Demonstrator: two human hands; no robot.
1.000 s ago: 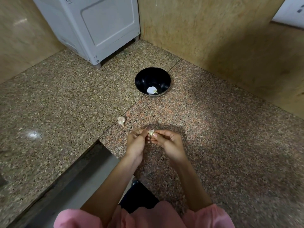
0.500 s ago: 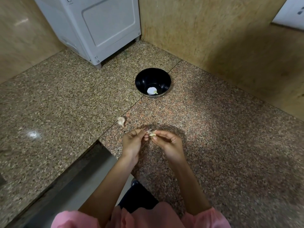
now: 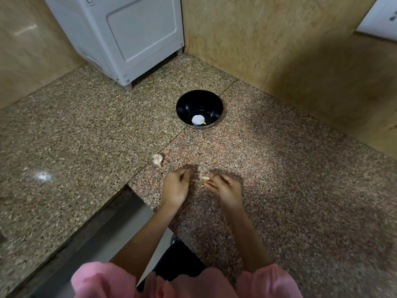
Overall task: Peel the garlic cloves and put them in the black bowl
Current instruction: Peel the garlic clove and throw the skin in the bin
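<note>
A black bowl (image 3: 199, 104) stands on the granite counter ahead of me, with one peeled white clove (image 3: 198, 120) lying in its bottom. My right hand (image 3: 225, 188) pinches a small pale garlic clove (image 3: 205, 178) at its fingertips. My left hand (image 3: 176, 186) is a short way to the left of it, fingers curled; whether it holds a bit of skin is too small to tell. An unpeeled clove (image 3: 158, 159) lies on the counter just beyond my left hand.
A white appliance (image 3: 129, 39) stands at the back left corner. Tan walls (image 3: 279, 50) close the counter at the back and right. The counter edge (image 3: 126, 186) cuts in at the lower left, near my left wrist.
My hands were together on the clove; now they have drawn apart, the right keeping the clove and the left moving off to the left.
</note>
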